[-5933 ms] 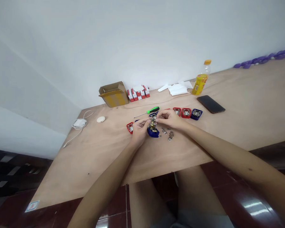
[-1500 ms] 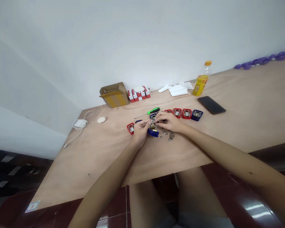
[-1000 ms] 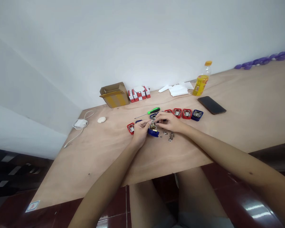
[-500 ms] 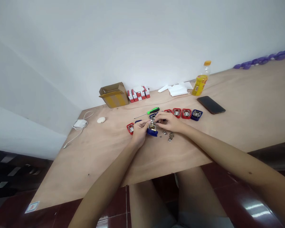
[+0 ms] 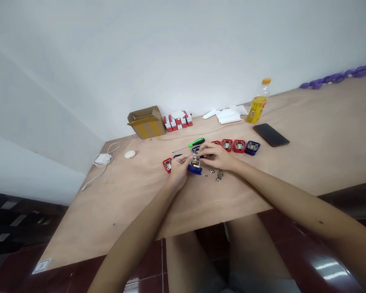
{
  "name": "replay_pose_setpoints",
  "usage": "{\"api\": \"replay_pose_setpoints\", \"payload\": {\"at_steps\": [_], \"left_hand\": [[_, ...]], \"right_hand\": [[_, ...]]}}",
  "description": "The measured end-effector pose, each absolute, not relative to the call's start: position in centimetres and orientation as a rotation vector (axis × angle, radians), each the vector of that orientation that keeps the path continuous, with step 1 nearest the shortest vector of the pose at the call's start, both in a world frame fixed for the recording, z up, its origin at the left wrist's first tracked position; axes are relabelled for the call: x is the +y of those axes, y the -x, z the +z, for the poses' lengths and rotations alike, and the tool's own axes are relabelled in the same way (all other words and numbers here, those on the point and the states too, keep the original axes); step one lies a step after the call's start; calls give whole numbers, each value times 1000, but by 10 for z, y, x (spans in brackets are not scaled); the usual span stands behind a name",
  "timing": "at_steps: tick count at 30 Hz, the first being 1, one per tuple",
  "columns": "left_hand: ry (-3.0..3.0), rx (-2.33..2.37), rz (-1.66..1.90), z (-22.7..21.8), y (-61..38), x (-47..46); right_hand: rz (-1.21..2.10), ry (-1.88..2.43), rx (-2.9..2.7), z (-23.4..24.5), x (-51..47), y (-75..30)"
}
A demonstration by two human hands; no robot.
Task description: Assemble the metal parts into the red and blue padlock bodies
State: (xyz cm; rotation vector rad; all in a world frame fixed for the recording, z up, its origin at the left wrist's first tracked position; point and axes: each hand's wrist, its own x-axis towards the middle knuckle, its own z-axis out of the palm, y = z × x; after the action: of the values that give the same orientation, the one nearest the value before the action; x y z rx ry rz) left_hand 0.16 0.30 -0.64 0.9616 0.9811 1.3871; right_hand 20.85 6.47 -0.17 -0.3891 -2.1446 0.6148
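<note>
My left hand [image 5: 179,167] grips a blue plastic piece with a brass and metal part [image 5: 195,167] seated in it, just above the wooden table [image 5: 134,195]. My right hand [image 5: 216,155] meets it from the right, fingers pinched on the metal part at the top. Several small loose metal parts [image 5: 218,175] lie on the table just right of my hands. A red piece [image 5: 167,164] sits left of my left hand. A row of red pieces [image 5: 233,145] and a blue piece [image 5: 252,147] lies behind my right hand.
A green-handled screwdriver [image 5: 191,144] lies behind my hands. A black phone [image 5: 271,134], a yellow bottle [image 5: 257,103] and white papers [image 5: 227,114] are at the back right. A cardboard box [image 5: 146,121], small red boxes [image 5: 178,120], a white charger [image 5: 102,159] and a round white object [image 5: 129,154] are at the back left.
Both hands stay together on the blue piece. The piece has shifted slightly and my right fingers have worked a little lower on its metal part.
</note>
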Motion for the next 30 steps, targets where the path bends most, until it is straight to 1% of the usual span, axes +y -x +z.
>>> {"api": "replay_pose_setpoints", "payload": {"at_steps": [23, 30], "left_hand": [[-938, 964, 1358, -5, -3, 1], [-933, 971, 1363, -3, -1, 1]], "right_hand": [[613, 415, -2167, 4, 62, -210], [567, 372, -2161, 1, 63, -210]]}}
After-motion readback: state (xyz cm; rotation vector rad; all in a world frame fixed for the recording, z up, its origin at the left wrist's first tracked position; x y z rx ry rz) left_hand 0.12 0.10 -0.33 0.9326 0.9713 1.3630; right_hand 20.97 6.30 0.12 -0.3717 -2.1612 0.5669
